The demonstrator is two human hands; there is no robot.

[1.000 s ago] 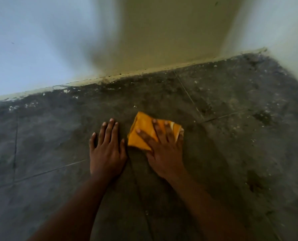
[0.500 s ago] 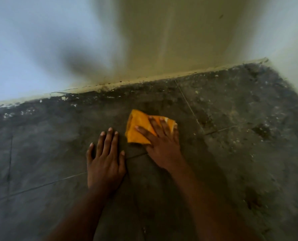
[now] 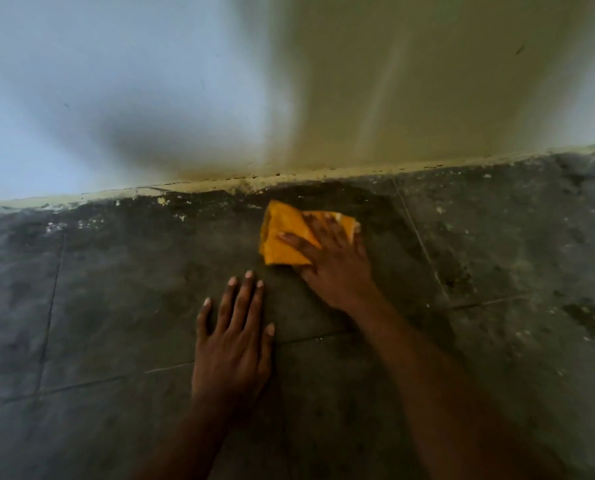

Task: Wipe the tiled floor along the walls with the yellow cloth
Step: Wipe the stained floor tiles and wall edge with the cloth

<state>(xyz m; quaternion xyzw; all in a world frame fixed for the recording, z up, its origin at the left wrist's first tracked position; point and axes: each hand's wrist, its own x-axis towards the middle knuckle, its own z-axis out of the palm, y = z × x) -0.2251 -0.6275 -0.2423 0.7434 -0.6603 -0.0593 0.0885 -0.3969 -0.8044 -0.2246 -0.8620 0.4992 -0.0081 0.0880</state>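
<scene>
- The wall fills the top, meeting the floor along a chipped, pale base edge that runs the frame's width.
- The dark tiles are open to the left and right of the hands; pale flecks lie along the base edge.
- The left hand lies flat on the tile, fingers straight and slightly spread.
- The right hand presses the cloth down with spread fingers.
- The cloth lies folded on the floor just short of the wall.

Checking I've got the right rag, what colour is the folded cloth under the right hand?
Yellow-orange, seen in the head view: the folded cloth lies under the right hand.
</scene>
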